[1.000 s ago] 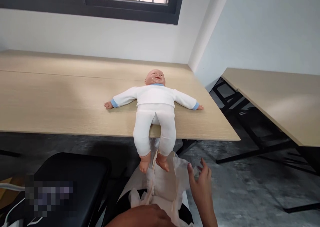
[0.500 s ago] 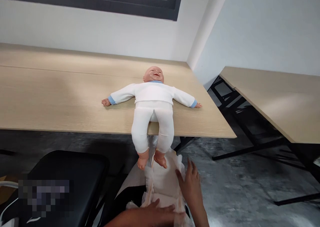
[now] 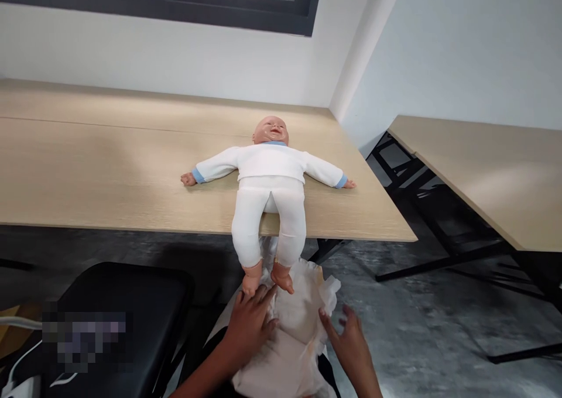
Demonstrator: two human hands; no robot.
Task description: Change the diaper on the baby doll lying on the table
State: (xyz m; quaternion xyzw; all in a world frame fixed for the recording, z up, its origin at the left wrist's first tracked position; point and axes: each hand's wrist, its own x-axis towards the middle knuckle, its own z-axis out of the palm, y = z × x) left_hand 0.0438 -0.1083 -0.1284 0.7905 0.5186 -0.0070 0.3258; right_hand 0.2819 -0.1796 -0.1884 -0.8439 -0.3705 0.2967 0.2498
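Observation:
A baby doll [image 3: 270, 178] in a white top and white leggings lies on its back on the light wooden table [image 3: 109, 175], arms spread, legs hanging over the front edge. Below its feet a white diaper [image 3: 294, 322] rests on my lap. My left hand [image 3: 250, 322] lies flat on the diaper's left part with fingers stretched out, just under the doll's feet. My right hand [image 3: 346, 339] touches the diaper's right edge, fingers apart.
A black padded seat [image 3: 118, 322] stands to my left with white cables by it. A second wooden table [image 3: 483, 170] on black legs stands to the right. Grey floor lies between the tables. A dark-framed window [image 3: 175, 0] runs along the back wall.
My left hand has slid forward up the diaper to just below the doll's feet. My right hand has moved to the diaper's right edge, and the diaper lies flatter.

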